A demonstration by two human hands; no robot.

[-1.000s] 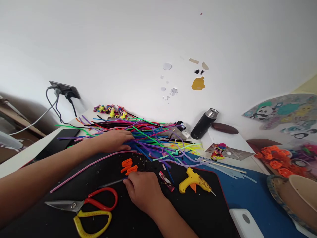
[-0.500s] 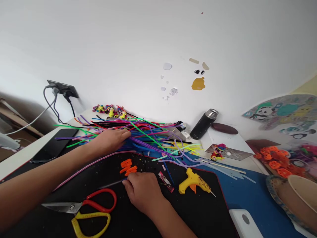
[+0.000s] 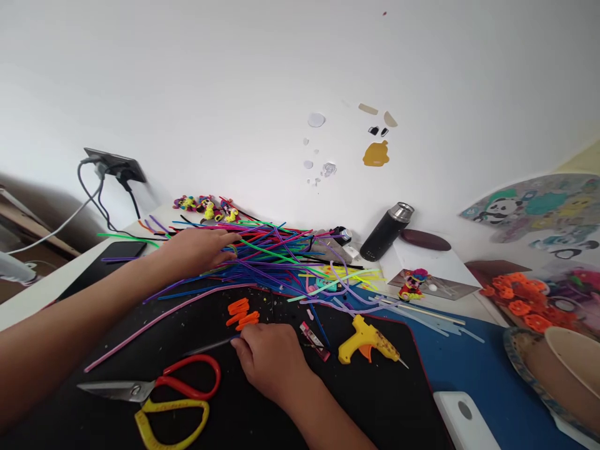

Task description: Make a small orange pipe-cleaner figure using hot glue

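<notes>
Red and yellow handles mark the scissors (image 3: pixel 154 397) lying on the black mat (image 3: pixel 384 400) at the near left of the desk (image 3: pixel 487 375). Above them the left hand (image 3: pixel 197 250) rests flat, fingers loosely spread, on the heap of coloured pipe cleaners (image 3: pixel 281 259). Just right of the scissors, the right hand (image 3: pixel 269 362) lies knuckles up, fingers curled together at the tip of a dark stick (image 3: pixel 209 345), beside the orange pieces (image 3: pixel 242 314). Farther right sit a yellow glue gun (image 3: pixel 368 340) and a black flask (image 3: pixel 387 231).
</notes>
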